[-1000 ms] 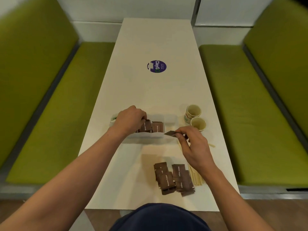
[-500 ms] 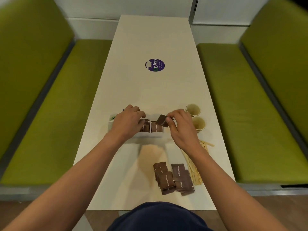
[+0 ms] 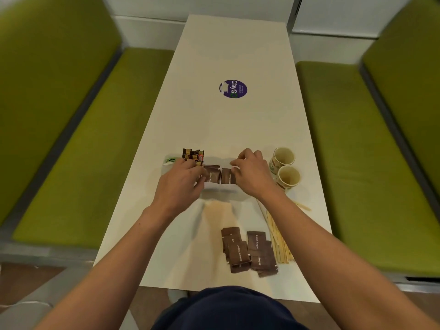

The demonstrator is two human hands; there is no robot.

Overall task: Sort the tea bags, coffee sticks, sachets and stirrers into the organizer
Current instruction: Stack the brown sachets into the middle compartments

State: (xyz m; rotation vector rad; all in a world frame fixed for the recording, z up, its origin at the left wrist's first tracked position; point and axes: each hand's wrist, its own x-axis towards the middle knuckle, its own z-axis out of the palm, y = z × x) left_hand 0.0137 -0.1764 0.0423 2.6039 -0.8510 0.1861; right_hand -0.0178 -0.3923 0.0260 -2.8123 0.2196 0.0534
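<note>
White desk (image 3: 238, 129) between two green benches (image 3: 83, 151), seen from above. The organizer (image 3: 220, 186) stands across the desk's near half, under both hands.

Done, as I read it:
- Coffee sticks (image 3: 193, 155) stand upright in a left compartment.
- Something green, perhaps a tea bag (image 3: 170, 160), sits at the far-left end.
- Brown sachets (image 3: 212, 175) stand in the middle.

The right hand (image 3: 253, 173) has its fingers (image 3: 240, 160) curled, pinching the top of a sachet (image 3: 226, 176) that sits low in its compartment. The left hand (image 3: 182, 181) has its fingers curled against the middle sachets. I cannot tell whether they grip.

Left to do:
- A pile (image 3: 247, 251) of sachets lies near the desk's front edge.
- The stirrers (image 3: 278, 236) lie just beside it.

Two cups (image 3: 285, 167) stand to the right of the organizer. I judge the sort past halfway, with the stirrers untouched.
</note>
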